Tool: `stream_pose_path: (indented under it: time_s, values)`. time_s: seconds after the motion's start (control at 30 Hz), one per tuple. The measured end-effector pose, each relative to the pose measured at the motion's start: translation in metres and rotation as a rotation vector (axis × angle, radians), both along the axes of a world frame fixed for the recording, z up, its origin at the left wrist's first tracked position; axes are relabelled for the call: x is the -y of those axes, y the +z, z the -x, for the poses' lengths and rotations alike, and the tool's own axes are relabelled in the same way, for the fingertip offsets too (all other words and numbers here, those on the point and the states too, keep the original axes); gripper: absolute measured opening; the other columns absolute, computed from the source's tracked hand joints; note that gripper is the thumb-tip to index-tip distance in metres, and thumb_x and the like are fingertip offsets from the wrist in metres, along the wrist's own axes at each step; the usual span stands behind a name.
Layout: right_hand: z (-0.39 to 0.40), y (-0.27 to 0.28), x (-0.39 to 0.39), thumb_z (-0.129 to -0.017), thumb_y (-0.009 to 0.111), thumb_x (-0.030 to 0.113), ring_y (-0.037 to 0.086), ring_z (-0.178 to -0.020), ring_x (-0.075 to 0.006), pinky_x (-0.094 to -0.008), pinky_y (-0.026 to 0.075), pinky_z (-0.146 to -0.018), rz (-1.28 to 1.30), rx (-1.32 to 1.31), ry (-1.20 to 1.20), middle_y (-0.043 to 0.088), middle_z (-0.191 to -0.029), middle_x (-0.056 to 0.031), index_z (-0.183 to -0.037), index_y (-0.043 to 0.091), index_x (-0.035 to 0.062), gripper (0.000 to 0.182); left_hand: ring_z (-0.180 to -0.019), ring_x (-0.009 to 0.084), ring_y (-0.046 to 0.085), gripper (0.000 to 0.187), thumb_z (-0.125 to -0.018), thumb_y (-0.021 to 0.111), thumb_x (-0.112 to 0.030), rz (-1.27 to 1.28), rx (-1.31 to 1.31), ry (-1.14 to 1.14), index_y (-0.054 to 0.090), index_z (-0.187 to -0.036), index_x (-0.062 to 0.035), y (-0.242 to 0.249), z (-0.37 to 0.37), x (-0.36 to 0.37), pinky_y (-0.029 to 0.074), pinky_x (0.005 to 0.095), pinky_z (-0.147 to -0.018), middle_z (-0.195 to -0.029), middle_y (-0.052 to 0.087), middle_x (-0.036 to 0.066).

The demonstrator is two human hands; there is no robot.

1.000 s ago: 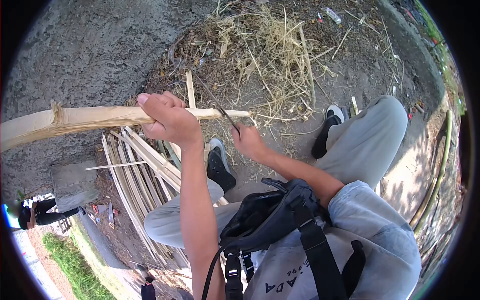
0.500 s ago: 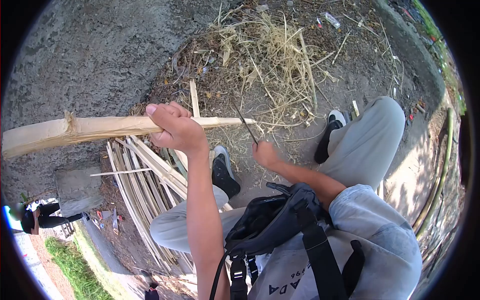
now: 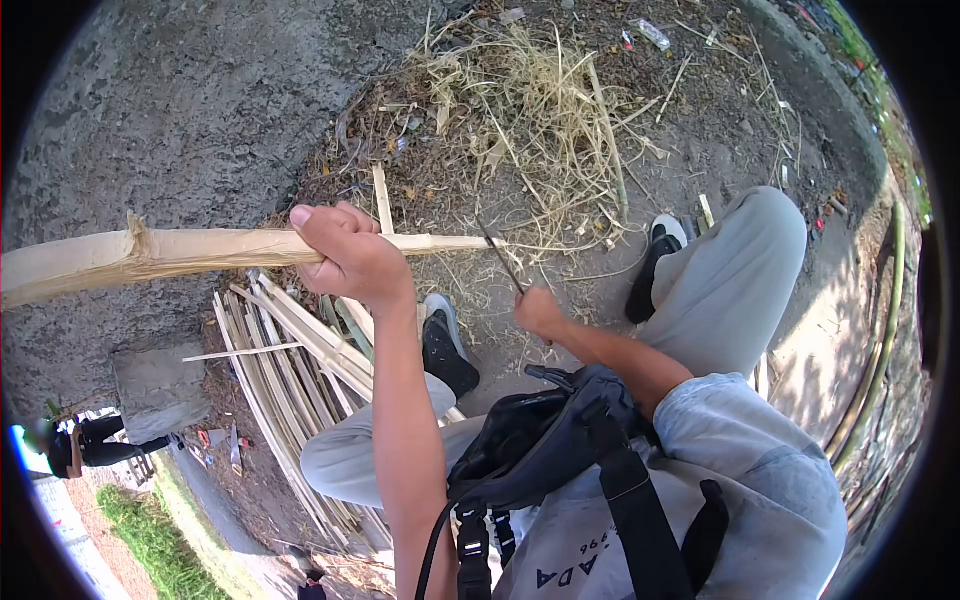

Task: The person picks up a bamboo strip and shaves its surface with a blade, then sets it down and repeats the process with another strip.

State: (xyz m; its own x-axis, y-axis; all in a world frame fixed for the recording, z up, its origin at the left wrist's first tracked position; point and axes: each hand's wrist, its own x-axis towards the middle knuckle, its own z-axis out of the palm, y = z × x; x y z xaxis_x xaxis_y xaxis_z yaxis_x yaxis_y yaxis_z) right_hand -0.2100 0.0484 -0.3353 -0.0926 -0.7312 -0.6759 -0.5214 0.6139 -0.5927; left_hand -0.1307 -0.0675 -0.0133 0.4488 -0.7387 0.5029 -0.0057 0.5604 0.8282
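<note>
My left hand [image 3: 355, 255] is wrapped tightly round a long split bamboo strip [image 3: 205, 248], thumb along its upper side. The strip runs from the left edge of the view, past a rough knot, to a thin tapered tip right of my fist. In my right hand [image 3: 540, 312] is a knife [image 3: 500, 254] with a dark narrow blade. Its blade slants up and crosses the strip close to the tapered end. Thin pale shavings trail off beyond that tip.
Beneath my left arm lies a stack of split bamboo strips [image 3: 270, 370]. A heap of shavings [image 3: 550, 120] covers the ground ahead. A concrete block [image 3: 160, 380] sits at left, with a person [image 3: 100, 440] beyond. Long poles [image 3: 880, 350] lie at right.
My right hand and the knife have shifted slightly right and down, the blade staying near the tip. My left hand keeps its grip on the bamboo strip.
</note>
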Motion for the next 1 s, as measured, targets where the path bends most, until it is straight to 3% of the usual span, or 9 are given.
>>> stream_pose_path:
  time_s: [0.1,0.17,0.27,0.37,0.47,0.67,0.87,1.0]
  values:
    - [0.023,-0.034,-0.009,-0.087,0.055,0.022,0.071,-0.074,-0.0369,-0.0439,0.058,-0.070,0.009,-0.037,0.336,0.068,-0.074,-0.0254,-0.087,0.069,-0.0081,0.033,-0.043,0.0076,0.024,0.050,-0.104,0.044,-0.026,-0.010,-0.021,-0.003,0.023,-0.061,-0.0137,-0.003,-0.008,0.002,0.018,0.0258,-0.041,-0.052,0.022,-0.004]
    - [0.036,-0.041,-0.009,-0.086,0.051,0.015,0.069,-0.055,-0.0331,-0.0423,0.058,-0.057,0.023,-0.090,0.384,0.066,-0.062,-0.0199,-0.081,0.068,-0.0103,0.031,-0.044,0.0075,0.023,0.050,-0.104,0.044,-0.027,-0.017,-0.032,-0.002,0.023,-0.061,-0.0138,-0.003,-0.011,0.005,0.018,0.0259,-0.041,-0.052,0.022,-0.004]
    - [0.029,-0.032,-0.003,-0.085,0.059,0.015,0.071,-0.091,-0.0365,-0.0460,0.057,-0.079,-0.230,-0.057,0.246,0.072,-0.097,-0.0205,-0.099,0.072,-0.0002,0.025,-0.044,0.0075,0.023,0.051,-0.104,0.044,-0.031,-0.025,-0.015,0.036,0.023,-0.061,-0.0138,-0.002,-0.009,0.002,0.017,0.0257,-0.041,-0.052,0.022,-0.004]
    - [0.027,-0.012,-0.012,-0.086,0.057,0.014,0.068,-0.103,-0.0354,-0.0452,0.056,-0.086,-0.111,-0.253,0.149,0.070,-0.111,-0.0179,-0.107,0.071,0.0032,0.027,-0.044,0.0076,0.024,0.050,-0.104,0.043,-0.031,-0.040,0.007,-0.056,0.023,-0.062,-0.0135,-0.002,-0.010,-0.005,0.018,0.0253,-0.041,-0.052,0.022,-0.004]
    - [0.040,0.000,-0.013,-0.082,0.060,0.012,0.064,-0.110,-0.0401,-0.0465,0.052,-0.094,-0.080,-0.178,0.159,0.064,-0.119,-0.0244,-0.104,0.071,0.0001,0.028,-0.045,0.0074,0.025,0.050,-0.105,0.042,-0.030,-0.049,0.019,-0.136,0.023,-0.062,-0.0130,0.000,-0.011,-0.010,0.017,0.0249,-0.041,-0.054,0.024,-0.004]
    - [0.038,0.002,-0.015,-0.091,0.054,0.012,0.065,-0.111,-0.0350,-0.0441,0.054,-0.091,-0.097,-0.262,0.206,0.067,-0.117,-0.0189,-0.110,0.070,0.0046,0.026,-0.044,0.0081,0.025,0.047,-0.105,0.039,-0.029,0.002,0.089,-0.149,0.023,-0.065,-0.0120,-0.002,-0.014,-0.034,0.018,0.0244,-0.041,-0.055,0.025,-0.002]
    - [0.040,-0.004,-0.018,-0.091,0.054,0.012,0.066,-0.108,-0.0343,-0.0438,0.054,-0.090,-0.072,-0.295,0.265,0.068,-0.113,-0.0185,-0.108,0.070,0.0039,0.025,-0.042,0.0094,0.026,0.047,-0.105,0.040,-0.032,0.016,0.088,-0.121,0.024,-0.065,-0.0120,0.000,-0.020,-0.046,0.019,0.0254,-0.039,-0.054,0.025,-0.001]
    - [0.042,-0.004,-0.017,-0.091,0.054,0.012,0.067,-0.107,-0.0345,-0.0439,0.055,-0.090,-0.077,-0.283,0.216,0.069,-0.112,-0.0182,-0.107,0.070,0.0038,0.024,-0.041,0.0091,0.025,0.048,-0.104,0.039,-0.034,0.021,0.068,0.168,0.023,-0.063,-0.0144,0.023,-0.016,-0.046,0.017,0.0260,-0.038,-0.053,0.024,-0.001]
